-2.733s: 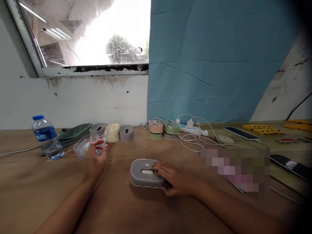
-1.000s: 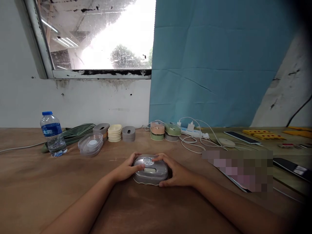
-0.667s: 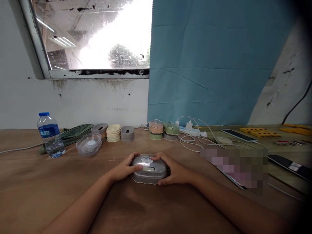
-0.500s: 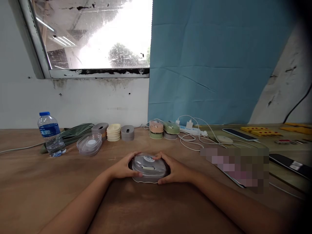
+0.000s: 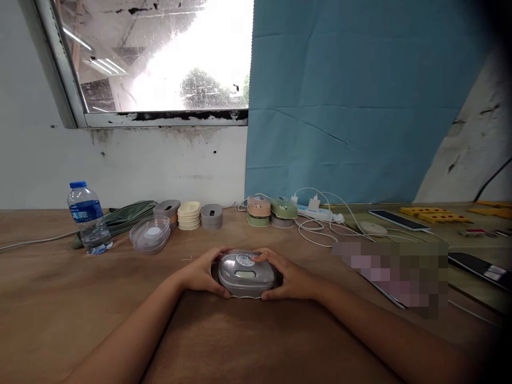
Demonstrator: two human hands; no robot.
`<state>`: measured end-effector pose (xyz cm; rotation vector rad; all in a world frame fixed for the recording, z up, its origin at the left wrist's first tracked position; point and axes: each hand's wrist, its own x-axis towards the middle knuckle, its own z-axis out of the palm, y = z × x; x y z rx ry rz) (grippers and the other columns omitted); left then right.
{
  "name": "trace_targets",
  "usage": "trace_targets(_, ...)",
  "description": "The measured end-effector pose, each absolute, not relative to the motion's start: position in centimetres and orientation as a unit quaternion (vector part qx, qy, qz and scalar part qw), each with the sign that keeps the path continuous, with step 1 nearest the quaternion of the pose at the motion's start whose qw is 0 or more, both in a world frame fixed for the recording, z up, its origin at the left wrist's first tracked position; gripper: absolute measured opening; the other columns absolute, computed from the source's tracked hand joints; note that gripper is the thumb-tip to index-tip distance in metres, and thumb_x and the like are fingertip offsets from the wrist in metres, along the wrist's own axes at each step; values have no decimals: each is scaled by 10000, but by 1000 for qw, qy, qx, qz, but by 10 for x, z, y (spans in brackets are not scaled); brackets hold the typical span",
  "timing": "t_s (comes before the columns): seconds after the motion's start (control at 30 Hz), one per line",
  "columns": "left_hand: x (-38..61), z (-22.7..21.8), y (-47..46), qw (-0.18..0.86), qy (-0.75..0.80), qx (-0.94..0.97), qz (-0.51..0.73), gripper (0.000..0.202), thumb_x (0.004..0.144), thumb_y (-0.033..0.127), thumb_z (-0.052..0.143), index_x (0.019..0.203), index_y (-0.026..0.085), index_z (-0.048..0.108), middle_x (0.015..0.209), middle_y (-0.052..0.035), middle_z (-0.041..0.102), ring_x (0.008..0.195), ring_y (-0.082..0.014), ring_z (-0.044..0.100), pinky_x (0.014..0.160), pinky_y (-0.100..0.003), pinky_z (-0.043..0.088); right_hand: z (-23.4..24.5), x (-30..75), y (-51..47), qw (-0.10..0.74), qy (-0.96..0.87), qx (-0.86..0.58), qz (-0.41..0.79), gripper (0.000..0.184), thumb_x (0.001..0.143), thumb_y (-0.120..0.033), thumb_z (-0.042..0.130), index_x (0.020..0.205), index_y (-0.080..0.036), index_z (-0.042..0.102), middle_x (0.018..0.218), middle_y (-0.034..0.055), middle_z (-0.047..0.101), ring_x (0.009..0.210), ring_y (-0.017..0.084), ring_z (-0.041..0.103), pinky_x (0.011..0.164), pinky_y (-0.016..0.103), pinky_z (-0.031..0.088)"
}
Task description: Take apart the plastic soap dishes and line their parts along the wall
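A grey oval box (image 5: 247,274) with a clear lid and a round white label sits on the wooden table (image 5: 60,298) in front of me. My left hand (image 5: 202,273) cups its left side, fingers curled round the edge. My right hand (image 5: 286,276) clasps its right side in the same way, with the thumb resting on the lid. Further back on the left lies a stack of clear lids (image 5: 151,234).
A water bottle (image 5: 88,218) stands at the left beside a green pouch (image 5: 120,218). Grey and cream box parts (image 5: 189,215) and stacked coloured boxes (image 5: 272,211) line the wall. White cables and a power strip (image 5: 320,215), phones (image 5: 396,220) and yellow pieces (image 5: 434,213) lie to the right.
My left hand came from the stack of clear lids to the grey box, which now carries a clear lid. Both hands have closed round its sides.
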<state>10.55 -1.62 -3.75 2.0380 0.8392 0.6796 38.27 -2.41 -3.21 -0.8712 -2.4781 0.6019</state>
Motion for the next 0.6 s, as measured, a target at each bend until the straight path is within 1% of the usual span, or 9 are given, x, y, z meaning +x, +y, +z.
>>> trace_targets(0.13, 107, -35, -18, 409, 340, 802, 273, 956, 451, 282, 803, 1279, 202, 332, 1292, -130, 408, 1166, -259, 412, 992, -420, 323, -33, 383, -24, 208, -898, -325, 211, 712, 609, -511, 697, 1212, -263, 411, 1363, 88, 262, 1238, 275, 304, 1001, 415, 289)
trace_targets(0.2, 107, -34, -19, 405, 347, 801, 273, 933, 453, 284, 801, 1264, 202, 347, 1294, -125, 403, 1166, -255, 411, 991, -415, 326, -32, 383, -25, 207, -900, -322, 210, 712, 616, -509, 692, 1218, -261, 404, 1363, 88, 268, 1244, 271, 298, 1005, 414, 284)
trace_targets(0.47, 106, -36, -17, 379, 351, 814, 264, 942, 475, 322, 791, 1292, 221, 334, 1330, -114, 361, 1197, -262, 378, 1010, -408, 305, -20, 380, -29, 202, -900, -338, 189, 717, 590, -517, 701, 1184, -226, 427, 1302, 98, 385, 1155, 269, 418, 949, 393, 356)
trace_targets(0.6, 109, -38, -17, 340, 346, 833, 267, 936, 508, 349, 773, 1313, 218, 314, 1335, -106, 364, 1201, -249, 376, 1008, -379, 310, -17, 380, -31, 184, -899, -359, 172, 718, 608, -503, 688, 1205, -211, 418, 1357, 119, 344, 1186, 281, 398, 963, 408, 342)
